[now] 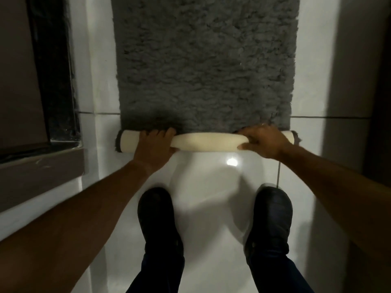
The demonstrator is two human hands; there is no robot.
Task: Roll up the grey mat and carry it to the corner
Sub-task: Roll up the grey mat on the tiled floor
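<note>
Left hand (pixel 153 142) and right hand (pixel 262 140) grip the grey mat's (pixel 203 60) rolled edge, fingertips hidden in pile.

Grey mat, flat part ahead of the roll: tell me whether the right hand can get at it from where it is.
Probably yes. The right hand grips the cream-backed roll, and the flat grey mat lies open directly beyond its fingertips with nothing on it. It would have to let go of the roll first.

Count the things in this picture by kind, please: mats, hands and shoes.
Mats: 1, grey mat, partly rolled
Hands: 2, left hand, right hand, both on the roll
Shoes: 2, black, left shoe, right shoe
Total: 5
</note>
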